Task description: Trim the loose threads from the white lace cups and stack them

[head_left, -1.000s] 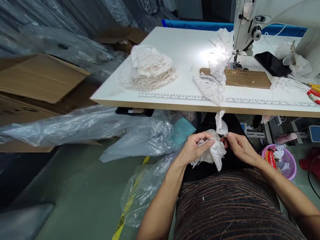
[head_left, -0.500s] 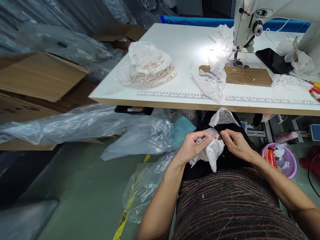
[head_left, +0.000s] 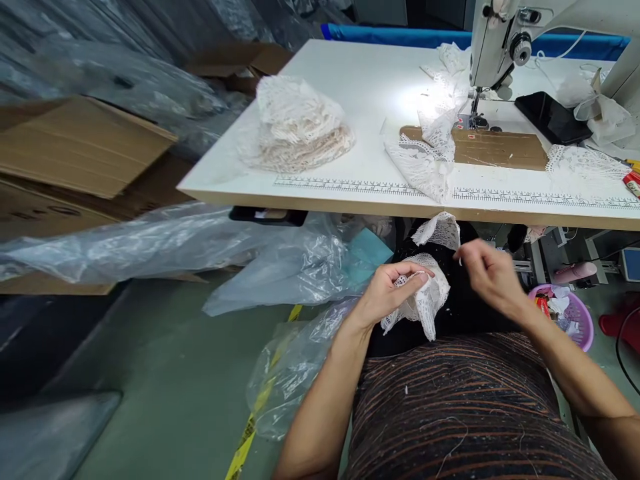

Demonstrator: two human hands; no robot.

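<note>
The left hand (head_left: 393, 293) keeps its grip pinched on a white lace piece (head_left: 436, 287) over the lap (head_left: 465, 310). The right hand (head_left: 493, 277) hovers apart, fingers curled (blurred; I cannot tell whether its grip holds anything), near the counter (head_left: 365, 80).

White table (head_left: 365, 73) – lace pile (head_left: 300, 127), phone (head_left: 553, 119)
</note>
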